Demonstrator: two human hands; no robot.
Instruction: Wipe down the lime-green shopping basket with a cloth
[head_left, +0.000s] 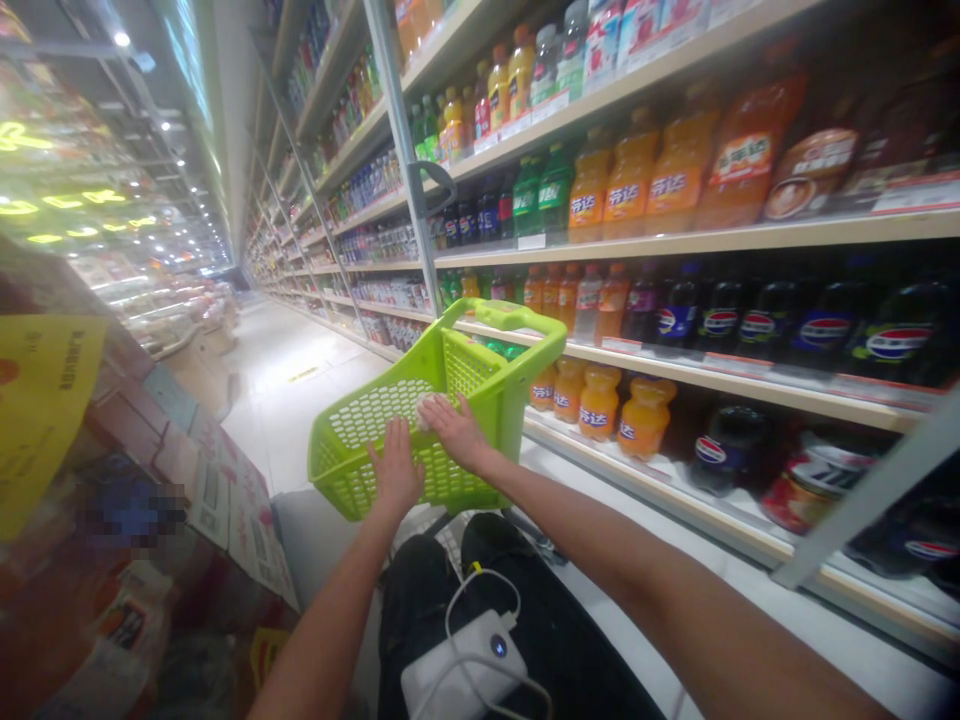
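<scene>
A lime-green plastic shopping cart (pixel 536 400) with honeycomb-pattern walls stands in front of me, its handle frame raised at the far right side. My right hand (pixel 454 430) presses a small crumpled white cloth (pixel 426 412) against the cart's near side rim; most of the cloth lies under the fingers. Beside it, my left hand (pixel 397 468) rests on the same near side, fingers stretched out, holding nothing I can see. A white power bank (pixel 465 668) with white cables lies on my lap.
Drink shelves (pixel 675 240) run along the right, with orange soda bottles (pixel 630 175) and dark cola bottles (pixel 772 320). A cardboard display (pixel 232 490) with a yellow sign (pixel 45 420) stands close on the left. The tiled aisle (pixel 277 340) stretches ahead.
</scene>
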